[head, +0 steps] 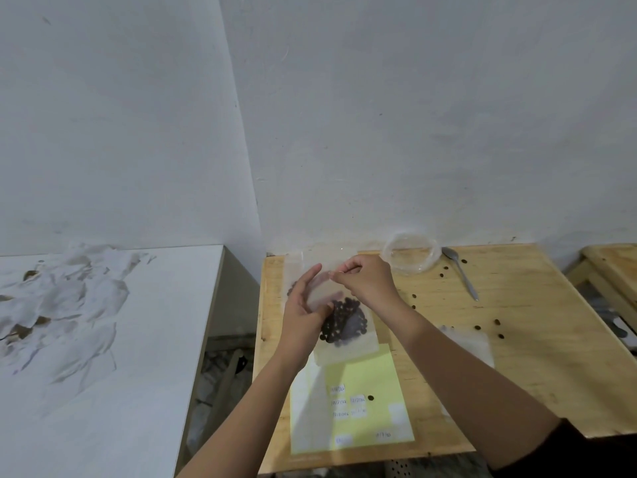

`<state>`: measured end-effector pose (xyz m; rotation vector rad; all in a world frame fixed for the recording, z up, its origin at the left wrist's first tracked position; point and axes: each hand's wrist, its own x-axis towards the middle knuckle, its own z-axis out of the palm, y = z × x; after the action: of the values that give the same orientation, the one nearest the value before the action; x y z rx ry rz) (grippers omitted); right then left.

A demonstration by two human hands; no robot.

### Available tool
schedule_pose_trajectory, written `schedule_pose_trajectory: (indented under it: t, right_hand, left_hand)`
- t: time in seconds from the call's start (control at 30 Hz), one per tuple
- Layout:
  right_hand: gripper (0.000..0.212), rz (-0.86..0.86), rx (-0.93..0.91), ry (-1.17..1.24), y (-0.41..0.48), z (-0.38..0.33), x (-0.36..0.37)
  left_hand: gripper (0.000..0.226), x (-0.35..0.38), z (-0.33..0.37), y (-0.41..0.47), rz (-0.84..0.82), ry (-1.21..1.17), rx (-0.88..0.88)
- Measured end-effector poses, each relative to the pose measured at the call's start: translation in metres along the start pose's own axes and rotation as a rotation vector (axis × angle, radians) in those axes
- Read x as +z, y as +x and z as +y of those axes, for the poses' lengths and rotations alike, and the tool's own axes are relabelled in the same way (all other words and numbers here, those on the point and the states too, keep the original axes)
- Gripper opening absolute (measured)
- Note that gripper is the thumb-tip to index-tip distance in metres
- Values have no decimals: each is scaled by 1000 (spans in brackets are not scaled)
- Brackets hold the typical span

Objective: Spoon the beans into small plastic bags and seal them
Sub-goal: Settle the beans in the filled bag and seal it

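Head view gives us both hands raised a little above the wooden table (517, 357), with the bag (348, 346) between them. The beans (344, 320) sit as a dark heap in the lower half of the bag, and the upper half is empty film.

Our left hand (303, 305) holds the left side of the bag, thumb in front and the fingers, nearly straight, behind. Our right hand (365, 281) is curled and pinches the top edge near the mouth. We cannot tell if the mouth is already closed.

We judge the bag to be light and very soft. The film is thin and probably slippery, and it folds wherever it is not supported. The beans are hard and loose, so they move to the lowest point and can roll out if the mouth tips down. The best place to take hold is the top strip, at its two ends, with the heap hanging below. Pressing along that strip needs a firm pinch, but not a pull, because the film may stretch.

The spoon (460, 270) lies far right beside a clear bowl (410, 267). Some loose beans (477, 327) are scattered on the table, and a yellow sheet (365, 377) lies near us.
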<state>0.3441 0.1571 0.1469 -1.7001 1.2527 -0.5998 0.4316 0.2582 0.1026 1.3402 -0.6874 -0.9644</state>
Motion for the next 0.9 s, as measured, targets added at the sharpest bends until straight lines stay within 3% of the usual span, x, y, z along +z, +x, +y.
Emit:
schedule_pose_trajectory:
  t: [0.37,0.57,0.9]
  right_hand:
    - [19,-8,53,-16,3,2,2]
    - [41,69,67,-154,5,5,-1]
    - [33,8,36,265,12,6,4]
  left_hand:
    - [75,-1,1,-2,9,-24,14]
    - [66,-4,3,-4,22,-42,44]
    - [69,-8,8,7,16,-89,87]
